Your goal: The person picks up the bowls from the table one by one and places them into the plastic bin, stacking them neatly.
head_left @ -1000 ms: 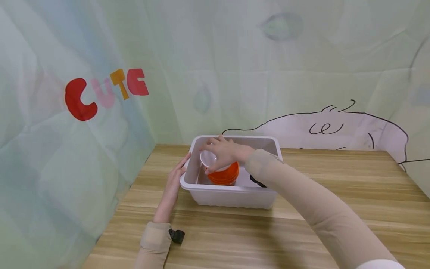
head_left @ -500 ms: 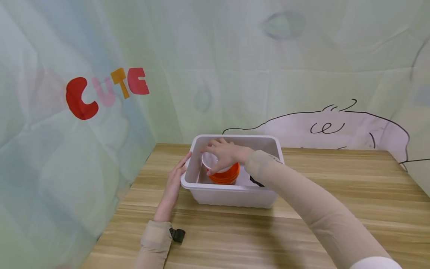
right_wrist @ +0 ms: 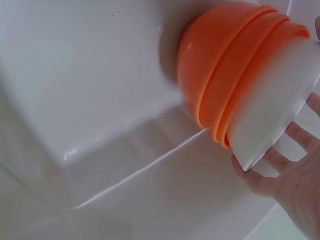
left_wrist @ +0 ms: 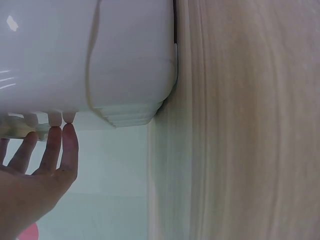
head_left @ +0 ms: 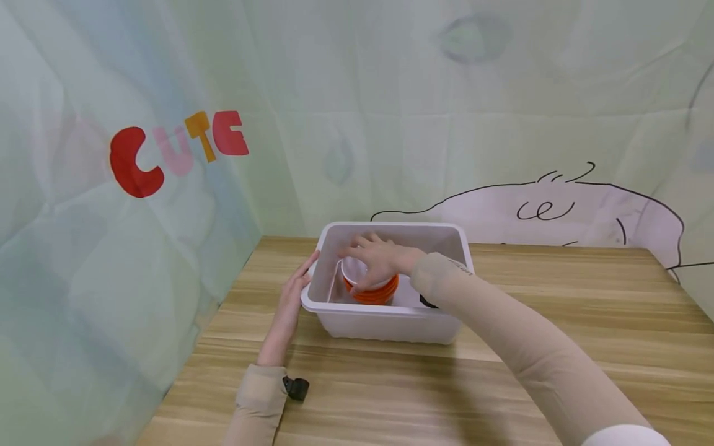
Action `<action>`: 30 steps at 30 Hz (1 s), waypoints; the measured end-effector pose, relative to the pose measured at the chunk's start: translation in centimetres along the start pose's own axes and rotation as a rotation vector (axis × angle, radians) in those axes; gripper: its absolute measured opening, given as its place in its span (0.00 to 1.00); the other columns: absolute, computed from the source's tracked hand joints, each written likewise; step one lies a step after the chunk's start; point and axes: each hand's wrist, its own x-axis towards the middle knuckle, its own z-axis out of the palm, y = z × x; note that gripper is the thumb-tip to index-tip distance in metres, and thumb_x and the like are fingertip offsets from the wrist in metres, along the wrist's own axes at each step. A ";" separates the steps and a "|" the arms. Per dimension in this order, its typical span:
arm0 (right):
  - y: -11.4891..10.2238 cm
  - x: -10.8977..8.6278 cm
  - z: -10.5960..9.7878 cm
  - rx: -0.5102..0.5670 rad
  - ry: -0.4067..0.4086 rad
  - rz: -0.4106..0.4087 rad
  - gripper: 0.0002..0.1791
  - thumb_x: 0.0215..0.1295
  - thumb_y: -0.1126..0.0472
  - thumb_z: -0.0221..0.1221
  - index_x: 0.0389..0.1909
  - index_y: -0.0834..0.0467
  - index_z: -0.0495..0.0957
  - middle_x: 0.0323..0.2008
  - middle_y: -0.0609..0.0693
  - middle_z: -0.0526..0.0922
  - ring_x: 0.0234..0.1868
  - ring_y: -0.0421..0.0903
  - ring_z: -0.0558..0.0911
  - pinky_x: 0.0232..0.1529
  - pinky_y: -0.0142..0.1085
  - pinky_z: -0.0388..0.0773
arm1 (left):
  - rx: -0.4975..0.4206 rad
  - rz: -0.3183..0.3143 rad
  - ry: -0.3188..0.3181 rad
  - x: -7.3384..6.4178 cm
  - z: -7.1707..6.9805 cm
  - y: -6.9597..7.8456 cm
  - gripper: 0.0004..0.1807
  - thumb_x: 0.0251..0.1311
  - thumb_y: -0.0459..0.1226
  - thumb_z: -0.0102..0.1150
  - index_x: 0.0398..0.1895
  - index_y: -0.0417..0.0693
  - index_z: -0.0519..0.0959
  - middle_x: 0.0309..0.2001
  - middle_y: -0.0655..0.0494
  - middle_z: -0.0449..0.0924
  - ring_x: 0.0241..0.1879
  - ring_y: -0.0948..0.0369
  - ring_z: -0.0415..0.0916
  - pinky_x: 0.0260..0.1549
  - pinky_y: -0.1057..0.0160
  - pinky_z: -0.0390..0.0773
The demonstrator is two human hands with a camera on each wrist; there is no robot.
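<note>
In the head view, a pale grey plastic tub (head_left: 385,325) stands on the table. Inside it, at the left, several orange bowls (head_left: 375,296) are nested, with a white bowl (right_wrist: 275,100) sitting tilted in the topmost one. My right hand (head_left: 379,260) reaches down into the tub and holds the white bowl by its rim, fingers spread around the edge. Against the tub's left end rests my left hand (head_left: 290,297). The left wrist view shows that hand's fingers (left_wrist: 52,147) fairly straight, their tips touching the tub's outer wall.
The tub stands near the back of the wood-grain table (head_left: 357,396), close to a printed cloth backdrop (head_left: 357,124). Its walls surround the right hand. A small black wrist camera (head_left: 297,388) sticks out from the left sleeve.
The right hand has shifted slightly right and down with the white bowl, which now sits over the orange bowls. The left hand stays at the tub's left end.
</note>
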 end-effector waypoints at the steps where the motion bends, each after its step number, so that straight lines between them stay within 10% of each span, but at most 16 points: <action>1: 0.0 0.0 0.1 -0.001 -0.001 -0.001 0.46 0.52 0.32 0.61 0.72 0.40 0.58 0.71 0.52 0.58 0.70 0.58 0.58 0.61 0.64 0.63 | -0.002 0.001 -0.001 0.0 0.0 0.0 0.25 0.68 0.41 0.38 0.69 0.63 0.67 0.73 0.65 0.60 0.73 0.62 0.53 0.68 0.53 0.55; 30: -0.2 -0.5 0.4 0.011 -0.029 0.006 0.51 0.48 0.28 0.61 0.73 0.40 0.56 0.73 0.49 0.54 0.69 0.55 0.56 0.62 0.58 0.65 | 0.010 0.025 -0.029 -0.1 -0.3 0.0 0.25 0.70 0.42 0.38 0.70 0.61 0.65 0.74 0.63 0.58 0.75 0.59 0.51 0.70 0.46 0.52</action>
